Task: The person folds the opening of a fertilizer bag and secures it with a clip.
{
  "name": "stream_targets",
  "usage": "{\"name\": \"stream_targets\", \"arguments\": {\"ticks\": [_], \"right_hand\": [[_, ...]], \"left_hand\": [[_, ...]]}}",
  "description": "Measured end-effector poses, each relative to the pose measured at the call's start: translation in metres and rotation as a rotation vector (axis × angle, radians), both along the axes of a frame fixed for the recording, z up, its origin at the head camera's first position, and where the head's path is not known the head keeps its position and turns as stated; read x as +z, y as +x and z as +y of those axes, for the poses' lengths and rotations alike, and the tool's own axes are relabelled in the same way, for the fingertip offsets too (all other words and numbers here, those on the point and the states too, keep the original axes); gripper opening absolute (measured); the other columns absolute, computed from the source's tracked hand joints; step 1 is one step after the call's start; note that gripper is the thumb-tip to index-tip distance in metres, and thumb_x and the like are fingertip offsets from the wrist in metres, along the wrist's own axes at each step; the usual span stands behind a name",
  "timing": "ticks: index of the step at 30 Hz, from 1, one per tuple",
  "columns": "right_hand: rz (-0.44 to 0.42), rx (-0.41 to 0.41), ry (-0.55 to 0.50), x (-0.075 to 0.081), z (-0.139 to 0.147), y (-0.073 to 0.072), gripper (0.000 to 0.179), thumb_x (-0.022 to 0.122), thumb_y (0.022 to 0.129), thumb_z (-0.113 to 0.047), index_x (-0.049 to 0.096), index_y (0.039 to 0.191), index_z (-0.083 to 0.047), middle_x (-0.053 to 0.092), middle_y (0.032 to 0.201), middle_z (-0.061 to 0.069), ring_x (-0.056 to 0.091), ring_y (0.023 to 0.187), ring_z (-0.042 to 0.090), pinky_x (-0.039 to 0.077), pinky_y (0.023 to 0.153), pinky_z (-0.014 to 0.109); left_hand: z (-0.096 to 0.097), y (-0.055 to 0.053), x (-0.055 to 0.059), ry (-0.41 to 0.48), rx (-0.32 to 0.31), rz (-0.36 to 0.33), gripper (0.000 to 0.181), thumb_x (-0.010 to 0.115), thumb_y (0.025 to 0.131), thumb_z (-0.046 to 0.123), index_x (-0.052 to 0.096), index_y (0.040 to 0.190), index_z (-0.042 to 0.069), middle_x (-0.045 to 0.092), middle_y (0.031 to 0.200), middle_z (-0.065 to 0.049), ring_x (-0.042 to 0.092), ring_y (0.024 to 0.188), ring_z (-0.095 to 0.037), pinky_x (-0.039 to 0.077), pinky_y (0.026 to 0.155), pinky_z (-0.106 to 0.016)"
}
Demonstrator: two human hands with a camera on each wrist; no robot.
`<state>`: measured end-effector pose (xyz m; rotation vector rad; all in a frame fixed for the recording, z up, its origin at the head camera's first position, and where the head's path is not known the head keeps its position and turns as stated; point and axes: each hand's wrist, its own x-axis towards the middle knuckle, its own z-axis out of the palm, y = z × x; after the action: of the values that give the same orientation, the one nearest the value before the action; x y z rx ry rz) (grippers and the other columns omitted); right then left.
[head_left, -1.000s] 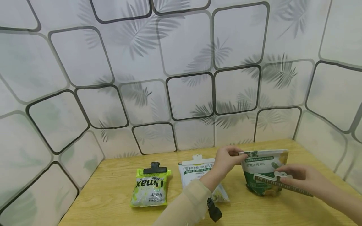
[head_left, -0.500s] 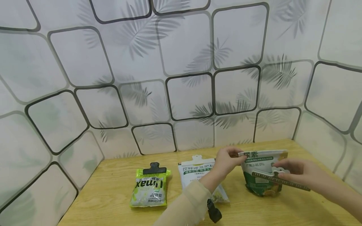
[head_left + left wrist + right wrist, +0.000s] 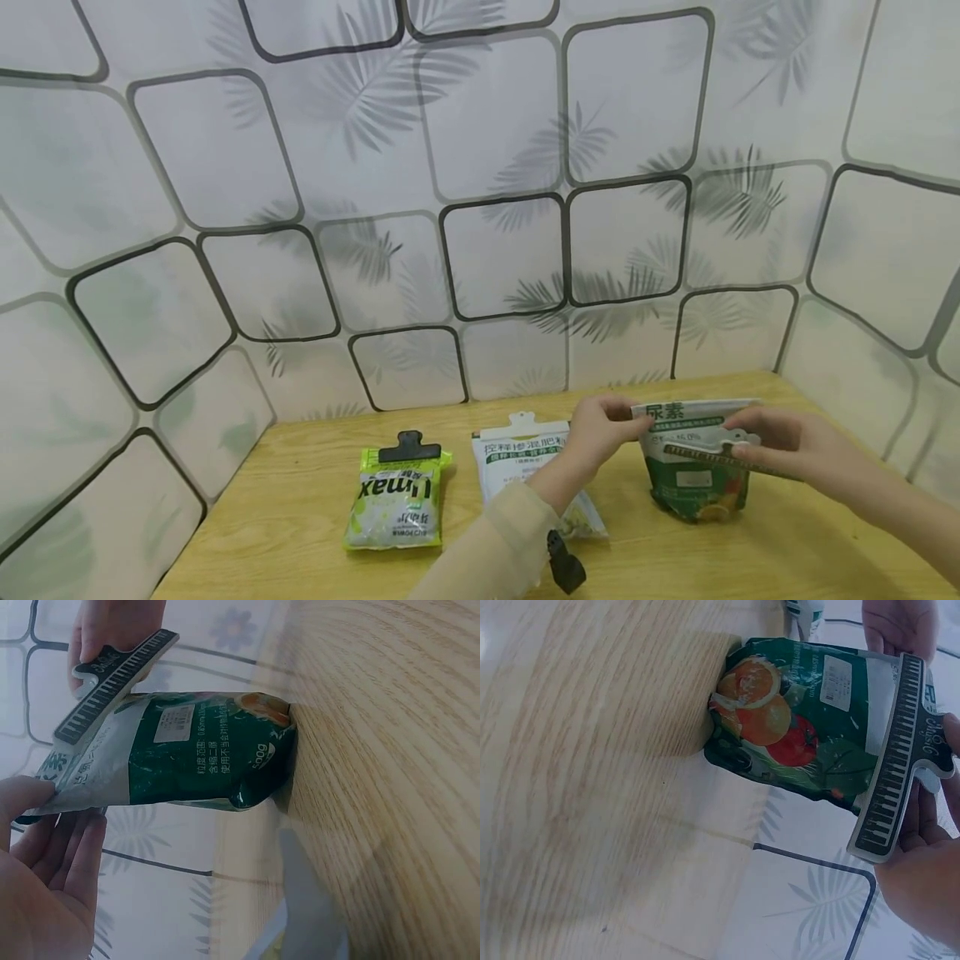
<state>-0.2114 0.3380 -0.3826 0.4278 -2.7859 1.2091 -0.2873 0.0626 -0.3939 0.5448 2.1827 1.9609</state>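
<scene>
A green and white stand-up bag (image 3: 693, 479) with fruit printed on it stands upright on the table at the right. My left hand (image 3: 603, 429) pinches its upper left corner, thumb in front and fingers behind in the left wrist view. Between thumb and fingers my right hand (image 3: 787, 446) holds the tab of a wide clip (image 3: 892, 769) printed with piano keys. This clip lies slanted across the upper front of the bag, below its top edge. I cannot tell whether the clip's jaws are apart or touch the bag.
Left of the bag lies a white fertilizer bag (image 3: 498, 467) with a white clip on top, partly behind my left arm. Farther left is a yellow-green bag (image 3: 397, 508) with a black clip (image 3: 410, 447). A loose black clip (image 3: 566, 567) lies near the front. Patterned walls enclose the table.
My right hand has raised the piano-key clip along the bag's front and slightly left, nearer the top edge. My left hand keeps its place on the corner.
</scene>
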Motion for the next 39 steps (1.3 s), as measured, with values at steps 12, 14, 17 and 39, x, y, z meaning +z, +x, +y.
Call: {"name": "stream_targets", "arguments": {"ticks": [12,14,17,39], "right_hand": [[0.06,-0.023,0.101,0.023,-0.008,-0.005,0.039,0.073,0.102,-0.019,0.068,0.135,0.001,0.069,0.134,0.028,0.056,0.101,-0.022,0.059,0.077,0.018],[0.055,-0.036,0.114,0.028,-0.009,-0.006,0.041,0.074,0.102,-0.021,0.068,0.137,0.0,0.07,0.134,0.028,0.057,0.1,-0.022,0.059,0.077,0.018],[0.051,-0.063,0.13,0.036,-0.013,-0.006,0.042,0.074,0.102,-0.025,0.068,0.137,-0.003,0.071,0.133,0.024,0.057,0.098,-0.022,0.059,0.077,0.019],[0.104,-0.07,0.155,0.057,-0.024,-0.017,0.043,0.08,0.098,-0.027,0.072,0.133,-0.004,0.076,0.127,0.02,0.06,0.096,-0.019,0.057,0.077,0.019]], "left_hand": [[0.0,-0.002,-0.002,0.002,-0.002,-0.001,0.014,0.082,0.094,0.012,0.082,0.106,0.006,0.076,0.112,0.0,0.07,0.094,-0.006,0.065,0.088,-0.036],[-0.001,-0.003,-0.002,-0.004,-0.008,0.006,0.014,0.082,0.094,0.012,0.082,0.106,0.005,0.076,0.11,0.0,0.07,0.092,-0.005,0.064,0.085,-0.032],[-0.001,-0.003,-0.001,-0.014,-0.003,0.01,0.016,0.081,0.094,0.01,0.082,0.109,0.004,0.077,0.108,-0.002,0.069,0.092,-0.005,0.064,0.083,-0.031],[-0.001,-0.004,0.0,-0.029,-0.021,0.031,0.014,0.081,0.094,0.01,0.082,0.107,0.004,0.08,0.104,-0.006,0.069,0.084,-0.002,0.065,0.082,-0.031]]}}
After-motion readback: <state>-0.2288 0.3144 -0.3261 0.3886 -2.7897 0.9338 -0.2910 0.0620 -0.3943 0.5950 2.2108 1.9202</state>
